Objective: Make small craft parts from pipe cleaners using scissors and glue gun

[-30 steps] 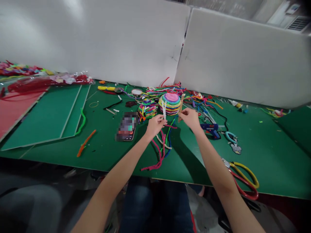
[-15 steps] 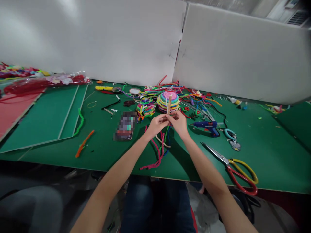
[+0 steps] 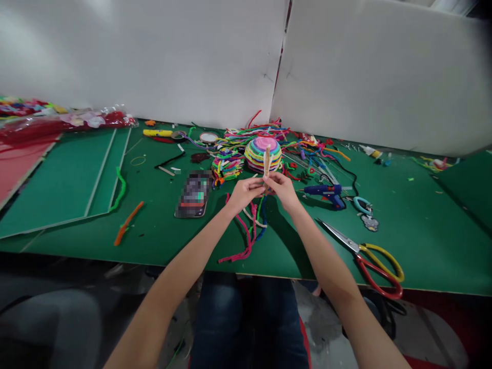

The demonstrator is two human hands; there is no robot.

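Tan strip [image 3: 267,158] pinched upright, hands [image 3: 283,189] close together, forearms [image 3: 194,259] converging

The green tabletop [image 3: 161,246] carries a phone [image 3: 193,193]. To the phone's right lie pink strips [image 3: 242,254], a blue glue gun [image 3: 326,190] and scissors [image 3: 356,247] with red and yellow handles; to its left, an orange strip [image 3: 128,224]; beyond it, a white roll [image 3: 208,138] and a yellow tube [image 3: 157,133].
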